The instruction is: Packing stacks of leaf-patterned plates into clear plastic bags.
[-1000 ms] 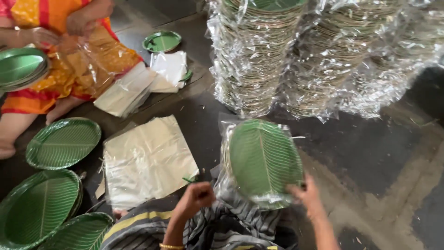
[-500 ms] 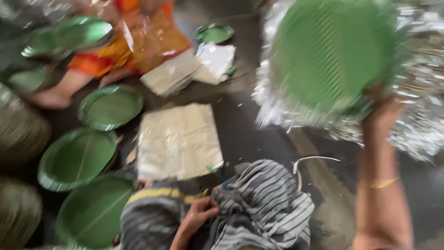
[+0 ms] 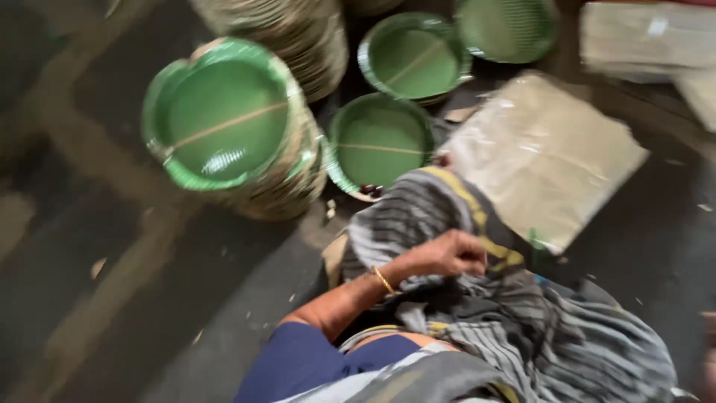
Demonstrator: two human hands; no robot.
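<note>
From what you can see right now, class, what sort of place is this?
Probably a small floor-level workshop where disposable plates are made or packed: tall stacks of green plates, loose plates on the dark floor, and a pile of clear plastic bags.

From my feed, the left hand (image 3: 447,255) sits curled on the striped grey-and-yellow cloth (image 3: 477,298) draped over the lap, fingers bent into the fabric, thin gold bangle (image 3: 383,280) on the wrist. The cloth is rumpled and bunched up right where the hand rests on it. Nearest green plate (image 3: 379,143) lies flat on the floor just past the knee, round, leaf-patterned with a pale line across the middle, a few small dark bits on its near rim. It's all pretty blurry. The right hand I can't really make out.
</note>
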